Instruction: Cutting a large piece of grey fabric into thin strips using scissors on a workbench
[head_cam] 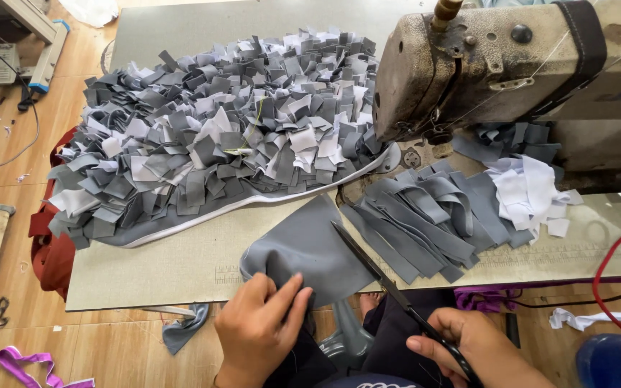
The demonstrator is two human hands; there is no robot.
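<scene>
The grey table (pixel 181 266) has bare room near its front edge. The left hand (pixel 259 332) pinches soft grey cloth (pixel 310 251); the right hand (pixel 468 345) grips black scissors (pixel 389 287).

1. The left hand (pixel 259 327) is bare: no glove, ring or watch shows, and the nails are short and unpainted.
2. The right hand (pixel 468 343) is bare too, with no sleeve reaching the wrist.
3. Dark clothing covers the lap between the forearms; a bare foot (pixel 369 303) shows below.
</scene>
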